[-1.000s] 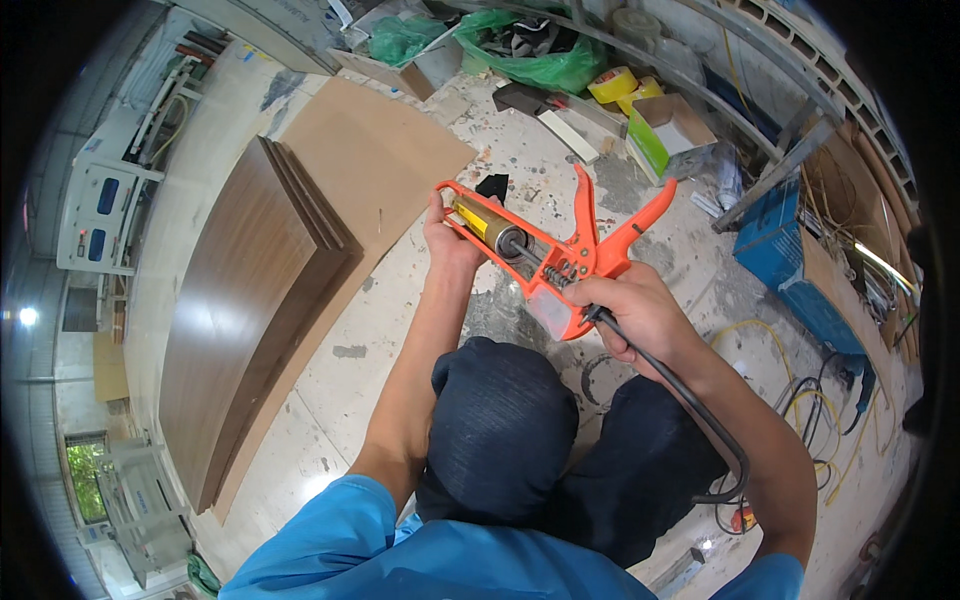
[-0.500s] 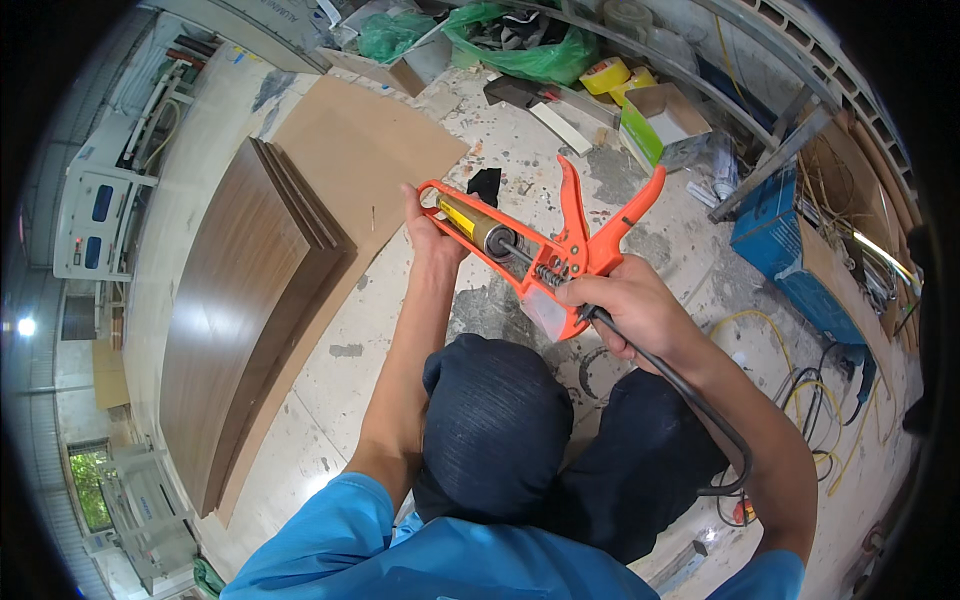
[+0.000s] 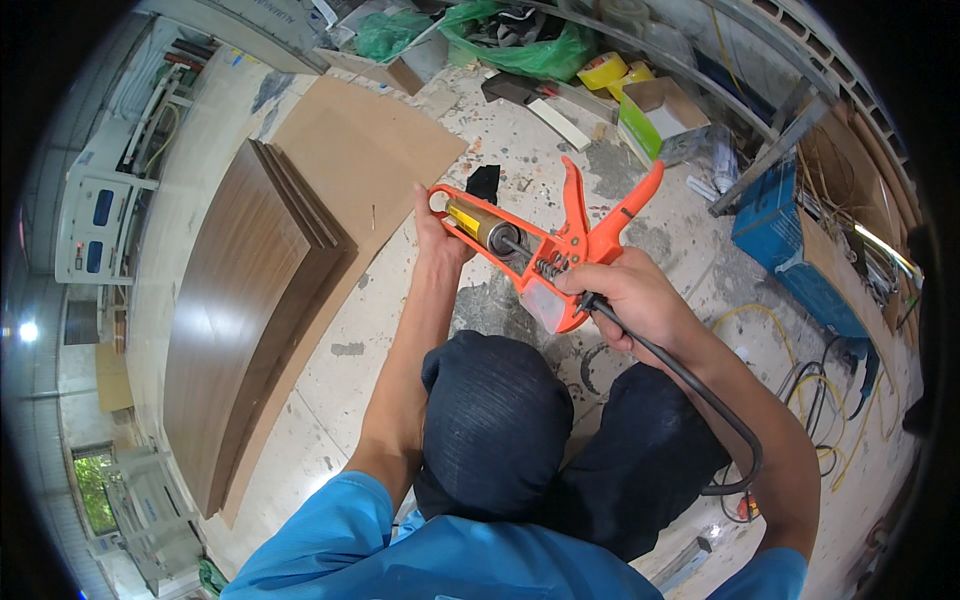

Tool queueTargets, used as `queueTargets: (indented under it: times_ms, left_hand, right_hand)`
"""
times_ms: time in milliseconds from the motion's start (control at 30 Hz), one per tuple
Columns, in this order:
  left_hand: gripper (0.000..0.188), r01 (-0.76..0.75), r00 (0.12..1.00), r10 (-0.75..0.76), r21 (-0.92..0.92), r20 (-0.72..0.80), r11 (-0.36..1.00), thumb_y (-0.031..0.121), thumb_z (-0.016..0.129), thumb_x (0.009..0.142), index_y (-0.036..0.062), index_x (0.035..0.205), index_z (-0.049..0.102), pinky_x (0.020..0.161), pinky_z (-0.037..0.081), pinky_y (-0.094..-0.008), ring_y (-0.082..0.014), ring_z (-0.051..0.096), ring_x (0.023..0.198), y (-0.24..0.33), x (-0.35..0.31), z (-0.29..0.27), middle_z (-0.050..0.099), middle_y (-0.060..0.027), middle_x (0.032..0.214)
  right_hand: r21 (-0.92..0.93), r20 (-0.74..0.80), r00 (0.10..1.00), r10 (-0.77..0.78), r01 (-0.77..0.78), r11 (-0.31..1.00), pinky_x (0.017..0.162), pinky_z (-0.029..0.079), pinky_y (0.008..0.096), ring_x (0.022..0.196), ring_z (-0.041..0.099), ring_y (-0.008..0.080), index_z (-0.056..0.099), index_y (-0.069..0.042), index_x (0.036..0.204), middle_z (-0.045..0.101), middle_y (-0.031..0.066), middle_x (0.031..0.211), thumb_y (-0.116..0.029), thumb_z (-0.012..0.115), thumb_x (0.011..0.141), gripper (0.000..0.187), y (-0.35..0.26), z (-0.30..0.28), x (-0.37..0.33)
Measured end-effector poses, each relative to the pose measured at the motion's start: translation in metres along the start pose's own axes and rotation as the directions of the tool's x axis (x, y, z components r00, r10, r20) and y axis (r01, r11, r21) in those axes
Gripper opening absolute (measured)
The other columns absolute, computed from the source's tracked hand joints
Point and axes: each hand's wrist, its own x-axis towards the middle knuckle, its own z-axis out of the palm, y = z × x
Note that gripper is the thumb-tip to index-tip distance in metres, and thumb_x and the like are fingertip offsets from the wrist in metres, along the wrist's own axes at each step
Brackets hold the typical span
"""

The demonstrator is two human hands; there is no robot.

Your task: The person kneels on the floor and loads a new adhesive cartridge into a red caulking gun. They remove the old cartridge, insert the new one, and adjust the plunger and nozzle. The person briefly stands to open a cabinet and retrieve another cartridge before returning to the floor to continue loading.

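An orange caulking gun (image 3: 548, 258) is held between my two hands, above the floor in front of my knees. Its front end and the cartridge (image 3: 485, 226), brown with a yellow label, are gripped from below by my left hand (image 3: 440, 240); the fingers behind it are partly hidden. My right hand (image 3: 630, 298) closes round the rear end, with the thumb at the plunger rod (image 3: 680, 372). That bent black rod sticks far out of the back, over my right forearm. The gun's two orange handles (image 3: 625, 210) point away from me, spread apart.
Curved wood-grain panels (image 3: 245, 280) lie stacked on brown cardboard (image 3: 350, 130) at my left. To the right stands a blue box (image 3: 790, 255), with cables (image 3: 830, 400) on the floor near it. Tape rolls (image 3: 605, 72), an open green box (image 3: 660, 115) and a green bag (image 3: 520, 45) lie ahead.
The caulking gun's front end and my left hand have shifted slightly to the right. The plunger rod's bent end has moved a little to the right. Both hands keep their hold.
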Motion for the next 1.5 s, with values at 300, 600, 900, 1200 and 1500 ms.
queueTargets:
  times_ms: [300, 600, 900, 1200, 1500]
  left_hand:
    - [0.039, 0.133, 0.984, -0.146, 0.124, 0.102, 0.983, 0.038, 0.071, 0.097, 0.0043, 0.114, 0.062, 0.09, 0.057, -0.0569, -0.0344, 0.068, 0.098, -0.04, -0.021, 0.036, 0.066, -0.0169, 0.105]
    - [0.025, 0.103, 0.98, -0.123, 0.133, 0.153, 0.986, 0.032, 0.068, 0.1, 0.0077, 0.106, 0.062, 0.081, 0.06, -0.0527, -0.0276, 0.068, 0.085, -0.046, -0.029, 0.046, 0.065, -0.0103, 0.095]
    - [0.031, 0.116, 0.982, -0.138, 0.165, 0.128, 0.98, 0.033, 0.065, 0.101, 0.002, 0.101, 0.062, 0.08, 0.062, -0.0556, -0.0319, 0.071, 0.083, -0.056, -0.015, 0.035, 0.068, -0.0156, 0.091]
    - [0.03, 0.137, 0.975, -0.166, 0.196, 0.144, 0.971, 0.033, 0.063, 0.102, 0.0033, 0.099, 0.062, 0.083, 0.061, -0.0581, -0.0364, 0.071, 0.084, -0.059, 0.001, 0.026, 0.068, -0.019, 0.092]
    - [0.06, 0.346, 0.891, -0.284, -0.122, 0.355, 0.93, 0.048, 0.043, 0.108, -0.0019, 0.14, 0.05, 0.117, 0.036, -0.0557, -0.0377, 0.053, 0.132, -0.056, -0.023, 0.03, 0.056, -0.0241, 0.142]
  right_hand:
    - [0.028, -0.116, 0.993, -0.022, 0.025, 0.999, 0.036, 0.034, 0.0283, 0.039, 0.047, 0.0104, 0.067, 0.001, 0.086, 0.055, 0.0027, 0.058, -0.021, 0.072, 0.089, 0.022, 0.004, -0.004, 0.016]
    - [0.013, -0.158, 0.987, -0.001, 0.003, 1.0, 0.036, 0.035, 0.0279, 0.041, 0.048, 0.01, 0.069, 0.0, 0.088, 0.059, 0.0028, 0.062, -0.022, 0.073, 0.088, 0.023, 0.005, -0.006, 0.023]
    - [-0.058, -0.189, 0.977, -0.096, 0.087, 0.995, 0.042, 0.036, 0.0257, 0.046, 0.049, 0.0073, 0.072, 0.002, 0.093, 0.063, 0.0033, 0.066, -0.024, 0.072, 0.093, 0.026, 0.007, 0.011, 0.024]
    - [-0.069, -0.136, 0.984, -0.119, 0.111, 0.991, 0.04, 0.032, 0.0282, 0.045, 0.047, 0.0086, 0.068, -0.005, 0.082, 0.056, -0.0009, 0.061, -0.025, 0.069, 0.091, 0.022, 0.016, 0.008, 0.037]
    - [0.288, -0.148, 0.987, 0.061, -0.016, 0.958, 0.048, 0.046, 0.029, 0.051, 0.055, 0.0129, 0.064, 0.001, 0.093, 0.06, 0.0079, 0.07, -0.027, 0.065, 0.1, 0.029, 0.007, -0.006, 0.036]
